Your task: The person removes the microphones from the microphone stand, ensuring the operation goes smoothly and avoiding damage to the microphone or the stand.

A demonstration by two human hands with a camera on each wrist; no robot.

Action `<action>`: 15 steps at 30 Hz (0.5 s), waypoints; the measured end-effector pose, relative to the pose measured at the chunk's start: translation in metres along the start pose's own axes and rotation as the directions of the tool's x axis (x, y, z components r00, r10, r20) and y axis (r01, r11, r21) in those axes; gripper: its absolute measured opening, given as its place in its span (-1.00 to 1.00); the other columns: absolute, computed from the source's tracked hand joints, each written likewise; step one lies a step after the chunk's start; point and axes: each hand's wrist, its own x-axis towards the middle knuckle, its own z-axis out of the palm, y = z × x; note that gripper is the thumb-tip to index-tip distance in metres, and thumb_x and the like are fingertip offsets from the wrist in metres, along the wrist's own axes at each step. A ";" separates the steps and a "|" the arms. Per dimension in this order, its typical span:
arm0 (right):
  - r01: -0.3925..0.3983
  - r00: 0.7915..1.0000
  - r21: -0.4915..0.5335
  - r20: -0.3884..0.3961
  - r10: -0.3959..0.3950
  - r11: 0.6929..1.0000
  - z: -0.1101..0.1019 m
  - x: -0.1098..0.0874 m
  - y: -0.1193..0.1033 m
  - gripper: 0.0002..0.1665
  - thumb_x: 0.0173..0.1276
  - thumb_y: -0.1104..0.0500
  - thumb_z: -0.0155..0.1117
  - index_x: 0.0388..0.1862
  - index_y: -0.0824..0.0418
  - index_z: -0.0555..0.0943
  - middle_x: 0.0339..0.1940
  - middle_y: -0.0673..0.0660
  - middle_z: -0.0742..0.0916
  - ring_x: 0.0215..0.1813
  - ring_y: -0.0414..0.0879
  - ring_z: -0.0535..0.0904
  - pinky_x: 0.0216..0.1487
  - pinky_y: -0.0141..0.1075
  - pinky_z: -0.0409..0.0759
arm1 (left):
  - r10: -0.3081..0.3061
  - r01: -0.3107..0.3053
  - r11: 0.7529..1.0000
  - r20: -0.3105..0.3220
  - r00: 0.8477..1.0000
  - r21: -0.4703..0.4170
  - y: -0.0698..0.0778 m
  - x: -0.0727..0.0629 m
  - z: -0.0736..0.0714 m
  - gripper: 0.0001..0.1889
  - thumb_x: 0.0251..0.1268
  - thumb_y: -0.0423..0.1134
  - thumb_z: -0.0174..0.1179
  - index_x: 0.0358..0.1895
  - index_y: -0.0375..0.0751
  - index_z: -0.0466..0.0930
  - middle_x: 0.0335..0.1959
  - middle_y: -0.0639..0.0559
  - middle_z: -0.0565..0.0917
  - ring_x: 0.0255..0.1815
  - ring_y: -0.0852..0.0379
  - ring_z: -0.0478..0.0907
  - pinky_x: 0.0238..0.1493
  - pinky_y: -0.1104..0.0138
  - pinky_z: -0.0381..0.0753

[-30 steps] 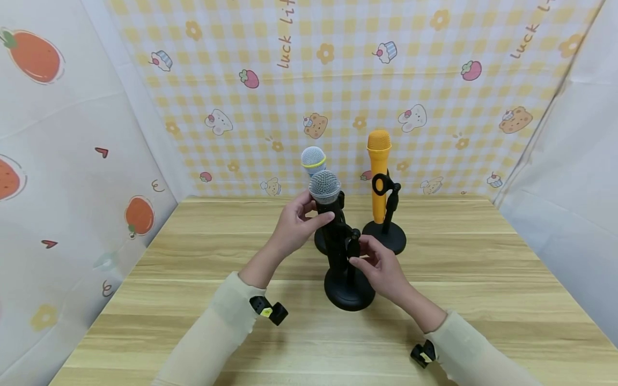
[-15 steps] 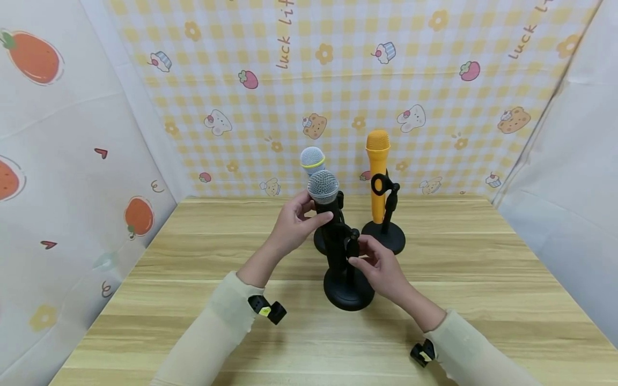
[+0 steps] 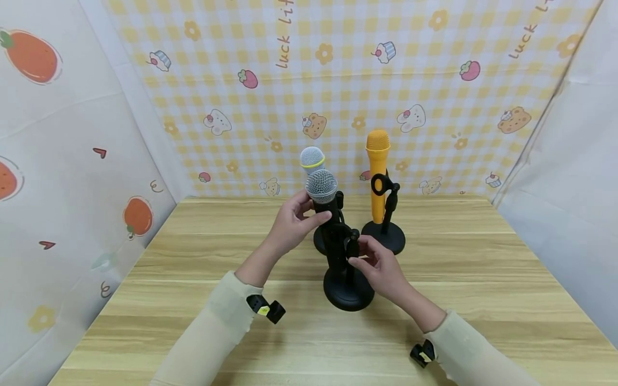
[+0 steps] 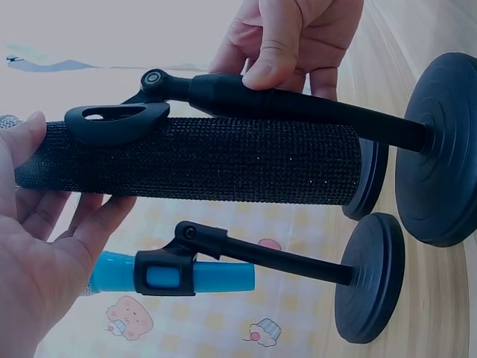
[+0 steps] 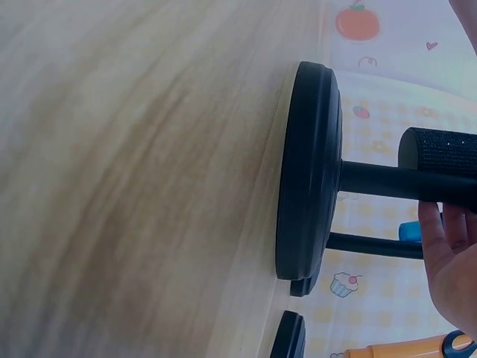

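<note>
A black microphone (image 3: 321, 185) with a silver mesh head stands near the middle of the table, its glittery handle (image 4: 253, 160) gripped near the top by my left hand (image 3: 292, 225), thumb on the near side. The handle lies against the clip (image 4: 119, 123) of a black desk stand (image 3: 348, 294); I cannot tell whether it is fully seated. My right hand (image 3: 381, 268) pinches the post of that stand, whose round base (image 5: 309, 171) rests on the table. In the left wrist view, the right thumb presses the thick upper part of the post (image 4: 223, 95).
Behind stands a blue microphone (image 4: 231, 276) clipped in its own black stand; its pale mesh head (image 3: 313, 156) has a yellow ring. At the right back, an orange microphone (image 3: 378, 161) stands upright at another stand's base (image 3: 386, 238). Patterned cloth (image 3: 270, 112) hangs behind the table (image 3: 458, 279).
The black microphone's head has shifted very slightly left with my left hand. The stand and my right hand stay nearly still.
</note>
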 end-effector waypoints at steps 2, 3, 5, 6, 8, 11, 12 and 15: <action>-0.004 1.000 -0.012 -0.001 0.004 1.000 0.000 0.000 -0.003 -0.63 0.30 0.43 0.28 0.08 0.35 0.51 -0.12 0.21 0.64 -0.11 -0.04 0.57 -0.07 -0.38 0.60 | -0.002 0.002 1.000 0.000 1.000 -0.003 0.000 0.000 0.000 -0.53 0.29 -0.44 0.23 0.26 -0.38 0.42 0.13 -0.17 0.56 0.02 0.01 0.57 -0.07 0.19 0.63; -0.004 1.000 -0.017 0.000 0.004 1.000 0.000 0.000 -0.005 -0.63 0.29 0.45 0.28 0.08 0.37 0.50 -0.13 0.22 0.64 -0.11 -0.03 0.57 -0.08 -0.38 0.61 | -0.002 0.002 1.000 0.000 1.000 -0.004 0.000 0.000 0.000 -0.53 0.29 -0.44 0.23 0.26 -0.38 0.41 0.13 -0.18 0.56 0.02 0.01 0.56 -0.06 0.18 0.63; 0.006 1.000 -0.027 0.003 -0.006 1.000 0.000 0.000 -0.013 -0.64 0.28 0.48 0.27 0.06 0.41 0.50 -0.14 0.25 0.64 -0.12 -0.03 0.57 -0.10 -0.38 0.61 | -0.004 0.004 1.000 -0.001 1.000 -0.008 0.000 0.000 0.000 -0.53 0.28 -0.45 0.22 0.26 -0.39 0.41 0.14 -0.18 0.55 0.03 0.01 0.56 -0.05 0.18 0.62; 0.026 1.000 -0.030 0.007 -0.026 0.999 0.000 0.000 -0.018 -0.64 0.28 0.49 0.26 0.05 0.44 0.49 -0.15 0.26 0.64 -0.13 -0.04 0.57 -0.11 -0.37 0.62 | -0.004 0.004 1.000 -0.001 1.000 -0.010 0.000 0.000 0.000 -0.53 0.28 -0.45 0.22 0.26 -0.39 0.41 0.15 -0.19 0.55 0.04 0.00 0.56 -0.04 0.17 0.62; 0.030 1.000 -0.028 0.009 -0.030 0.999 0.000 0.000 -0.021 -0.65 0.28 0.50 0.26 0.05 0.45 0.49 -0.15 0.28 0.64 -0.14 -0.02 0.57 -0.11 -0.36 0.62 | -0.003 0.003 1.000 0.001 1.000 -0.015 0.001 0.000 0.000 -0.53 0.28 -0.46 0.22 0.26 -0.41 0.41 0.16 -0.20 0.54 0.05 -0.01 0.55 -0.04 0.17 0.62; 0.020 1.000 -0.020 0.010 -0.020 1.000 -0.001 0.000 -0.016 -0.64 0.29 0.47 0.27 0.06 0.42 0.49 -0.14 0.25 0.64 -0.13 -0.05 0.57 -0.09 -0.36 0.62 | -0.002 0.002 1.000 0.004 1.000 -0.024 0.001 0.001 -0.001 -0.52 0.28 -0.47 0.21 0.26 -0.42 0.40 0.17 -0.21 0.53 0.06 -0.02 0.55 -0.03 0.17 0.62; 0.015 1.000 -0.013 0.010 -0.015 1.000 -0.001 0.000 -0.012 -0.64 0.29 0.46 0.27 0.07 0.40 0.50 -0.13 0.24 0.64 -0.12 -0.06 0.57 -0.08 -0.36 0.62 | -0.001 0.001 1.000 0.004 1.000 -0.028 0.001 0.001 -0.001 -0.52 0.28 -0.47 0.21 0.27 -0.42 0.40 0.17 -0.21 0.53 0.06 -0.02 0.55 -0.03 0.17 0.62; 0.000 1.000 0.003 0.008 0.000 1.000 -0.001 0.000 -0.003 -0.64 0.31 0.40 0.29 0.08 0.35 0.51 -0.12 0.20 0.65 -0.10 -0.06 0.57 -0.05 -0.35 0.61 | 0.004 -0.004 0.999 0.010 1.000 -0.043 0.000 0.002 -0.001 -0.52 0.28 -0.48 0.20 0.27 -0.43 0.39 0.19 -0.22 0.52 0.08 -0.02 0.54 -0.02 0.17 0.61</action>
